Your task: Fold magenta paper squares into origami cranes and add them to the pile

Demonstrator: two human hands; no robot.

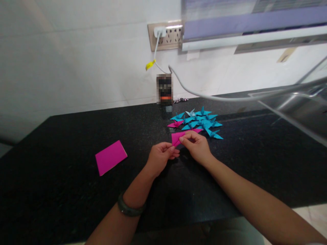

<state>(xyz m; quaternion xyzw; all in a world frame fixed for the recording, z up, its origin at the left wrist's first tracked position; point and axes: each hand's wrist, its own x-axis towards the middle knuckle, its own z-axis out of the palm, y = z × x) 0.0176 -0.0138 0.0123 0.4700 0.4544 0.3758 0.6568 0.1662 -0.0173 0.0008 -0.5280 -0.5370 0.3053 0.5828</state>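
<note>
Well to the left of the blue cranes (203, 124), a stack of pink paper (111, 158) is laid flat on the dark surface (63, 136). A dark bangle (130, 206) is worn on the left wrist. The left forearm is slanted forward and inward, so that the left hand (163, 156) is brought to the near left side of the blue cranes; the lower corner of the folded pink paper (176, 138) is held narrowly there between thumb and fingers, the other fingers being stretched out beneath. The folded paper itself is held just in front of the blue cranes, toward their left. A pink crane (175, 124) is set at their left edge. The right forearm is angled in from the near right of the blue cranes, with the right hand (196, 145) turned inward; the folded paper is pinched between its thumb and index finger. Behind this hand, a second pink crane (197, 130) is partly hidden, close against the blue cranes.
</note>
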